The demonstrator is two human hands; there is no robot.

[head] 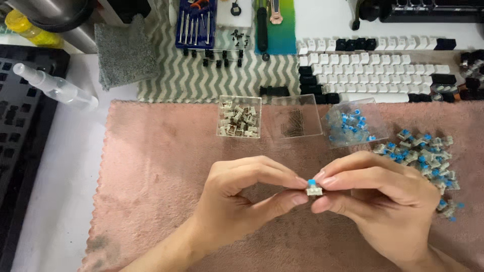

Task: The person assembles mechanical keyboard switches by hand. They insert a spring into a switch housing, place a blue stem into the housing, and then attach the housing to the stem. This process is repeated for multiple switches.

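1. Spread over a white surface [65, 166], a pink cloth [161, 176] fills the near part of the view, with a grey-and-white zigzag mat [201, 75] behind it.
2. Both hands meet over the middle of the pink cloth, and between them sits a small keyboard switch [313, 188] with a blue stem and a pale housing.
3. The left hand [237, 201] pinches the switch from its left side, thumb below and forefinger above, fingers closed on it.
4. The right hand [383, 201] grips the same switch from the right, its fingertips [322, 179] pressed on the top and underside.
5. Just right of the right hand, a loose heap of blue-stemmed switches [423, 156] lies on the cloth.
6. Behind the hands stand three clear boxes in a row: the left box [239, 117] holds pale housings, the middle box [296, 118] holds thin dark bits too small to tell, and the right box [353, 126] holds blue parts.
7. Rows of white and black keycaps [373, 70] lie beyond the boxes.
8. A clear spray bottle [55, 86] lies at the far left, beside a folded grey cloth [123, 53].
9. A blue case of small screwdrivers [195, 22] rests at the far edge of the mat.
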